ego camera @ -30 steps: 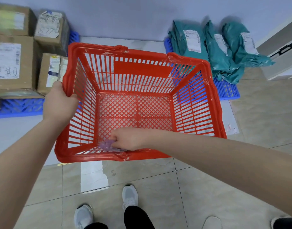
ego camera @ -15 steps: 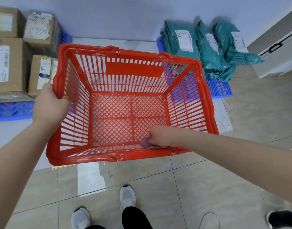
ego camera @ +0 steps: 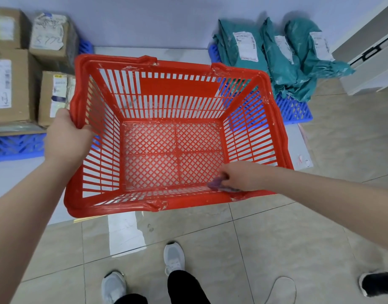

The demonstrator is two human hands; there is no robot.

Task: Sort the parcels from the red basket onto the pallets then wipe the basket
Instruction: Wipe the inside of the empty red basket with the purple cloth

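Head view: red basket (ego camera: 177,88) held off tiled floor (ego camera: 276,238), no parcels inside. Left hand (ego camera: 67,137) grips basket's left rim, fingers curled over edge. Right hand (ego camera: 241,175) reaches inside, fingers bunched, pinching purple cloth (ego camera: 217,184) against near-right bottom corner. Cardboard boxes (ego camera: 11,88) stacked on blue pallet (ego camera: 15,145) at far left. Teal mailer bags (ego camera: 274,58) lean against wall on second blue pallet (ego camera: 296,110) at far right. Grey shoes (ego camera: 173,257) below, on tiles.
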